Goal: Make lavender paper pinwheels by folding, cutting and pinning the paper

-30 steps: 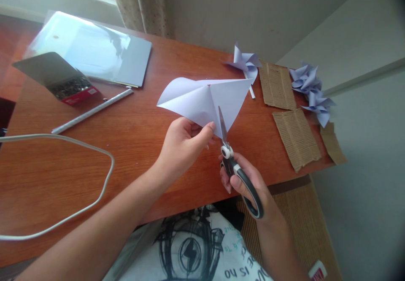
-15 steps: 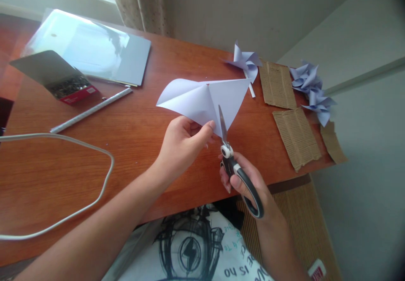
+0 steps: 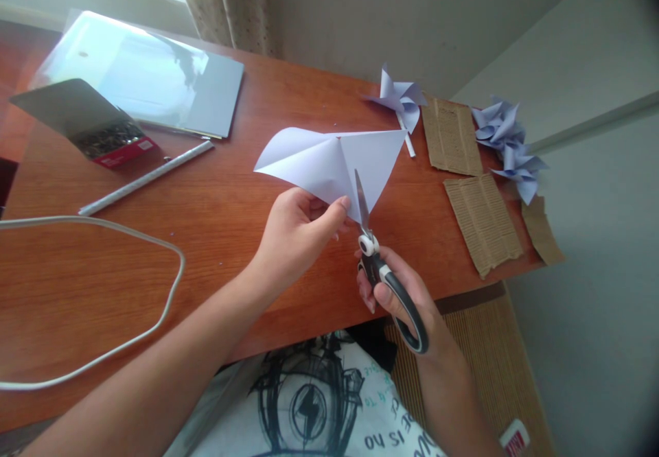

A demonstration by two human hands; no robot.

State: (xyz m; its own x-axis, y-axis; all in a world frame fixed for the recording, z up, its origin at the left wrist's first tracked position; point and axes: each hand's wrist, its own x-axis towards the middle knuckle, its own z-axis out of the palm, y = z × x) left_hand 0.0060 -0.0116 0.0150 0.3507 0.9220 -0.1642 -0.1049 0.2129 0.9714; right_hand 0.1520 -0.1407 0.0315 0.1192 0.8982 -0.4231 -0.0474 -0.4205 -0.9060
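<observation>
My left hand pinches the lower corner of a folded pale lavender paper sheet, held above the wooden table. My right hand grips black-and-grey scissors by the handles. The blades point up and lie against the paper's lower corner, right beside my left thumb.
Finished paper pinwheels lie at the far right among corrugated cardboard pieces. At the left are an open box of pins, a rolled paper stick, a grey folder and a white cable.
Almost nothing: the view drifts slightly, and the hands, paper and scissors keep their pose.
</observation>
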